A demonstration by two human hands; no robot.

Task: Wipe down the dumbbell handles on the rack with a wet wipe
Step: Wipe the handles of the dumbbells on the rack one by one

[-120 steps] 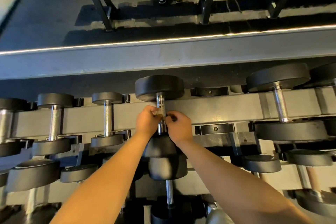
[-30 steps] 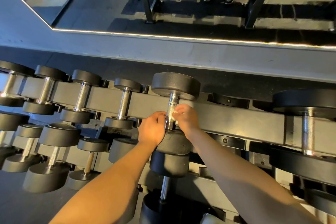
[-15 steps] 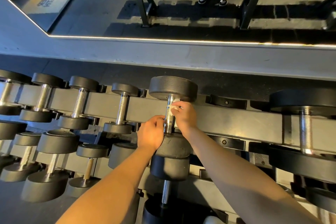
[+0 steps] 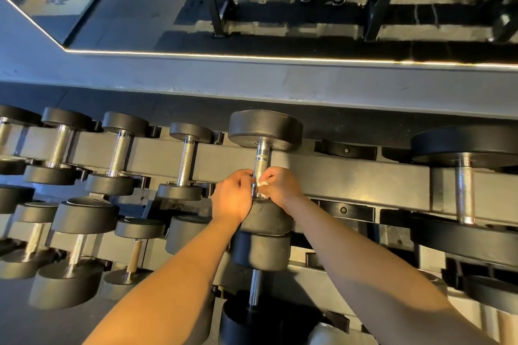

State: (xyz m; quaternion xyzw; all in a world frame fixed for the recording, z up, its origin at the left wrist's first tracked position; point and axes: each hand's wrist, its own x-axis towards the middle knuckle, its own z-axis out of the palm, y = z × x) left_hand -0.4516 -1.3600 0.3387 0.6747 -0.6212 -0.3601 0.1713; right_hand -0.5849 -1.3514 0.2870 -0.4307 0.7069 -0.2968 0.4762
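Left forearm [image 4: 173, 274] and right forearm [image 4: 364, 255] reach forward, converging. Left hand [image 4: 232, 199]: knuckles up, fingers curl round the dumbbell handle [image 4: 260, 162]. Right hand [image 4: 281, 186] just beside it, fingers pinch the wet wipe [image 4: 263, 183] against that handle.

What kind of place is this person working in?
Most likely a gym's free-weights area: a tiered rack full of black dumbbells, and a wall mirror behind it reflecting steel equipment frames.
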